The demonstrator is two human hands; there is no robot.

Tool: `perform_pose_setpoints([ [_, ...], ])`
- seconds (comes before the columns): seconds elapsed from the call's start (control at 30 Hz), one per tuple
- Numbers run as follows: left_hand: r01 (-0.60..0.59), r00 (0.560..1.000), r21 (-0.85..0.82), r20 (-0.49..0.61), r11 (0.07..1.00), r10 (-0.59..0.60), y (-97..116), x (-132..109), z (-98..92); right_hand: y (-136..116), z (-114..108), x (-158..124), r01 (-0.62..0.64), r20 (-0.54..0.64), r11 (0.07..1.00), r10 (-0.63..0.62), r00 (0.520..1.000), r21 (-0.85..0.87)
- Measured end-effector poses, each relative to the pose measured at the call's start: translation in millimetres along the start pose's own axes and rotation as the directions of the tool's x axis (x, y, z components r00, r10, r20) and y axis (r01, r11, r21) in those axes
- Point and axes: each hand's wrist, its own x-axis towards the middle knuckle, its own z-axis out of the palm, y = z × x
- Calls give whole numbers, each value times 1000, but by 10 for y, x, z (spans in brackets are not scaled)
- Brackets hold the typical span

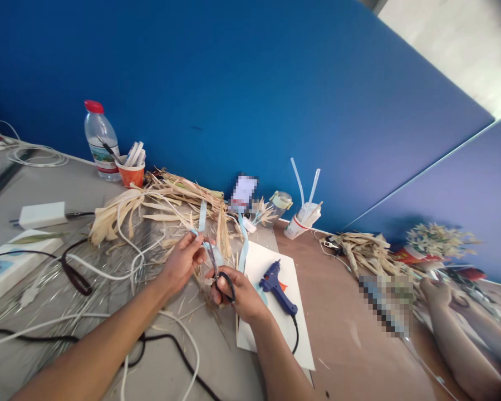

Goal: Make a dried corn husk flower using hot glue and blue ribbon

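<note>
My left hand [184, 257] pinches a light blue ribbon [202, 218], whose end stands up above the fingers. My right hand [239, 291] grips black-handled scissors [217, 266], thumb through a loop, with the blades pointing up at the ribbon beside the left fingers. A second light blue ribbon strip [244, 249] hangs just right of the scissors. Dried straw and husk strips [167, 201] lie behind both hands.
A blue glue gun [279, 288] rests on a white sheet [275, 334] to the right. White and black cables [129, 262] cross the table at left. A water bottle [101, 140], an orange cup [131, 174], a paper cup with glue sticks [304, 217]. Another person's arm [455, 328] lies at far right.
</note>
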Motion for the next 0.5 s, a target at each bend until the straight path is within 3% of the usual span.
perform_pose_setpoints([
  [0.27, -134, 990, 93, -24, 987, 136, -80, 29, -44, -12, 28, -15, -26, 2, 998, 26, 1000, 51],
  [0.5, -126, 991, 91, -25, 988, 129, -103, 35, -65, -21, 54, -27, -34, -14, 998, 35, 999, 56],
])
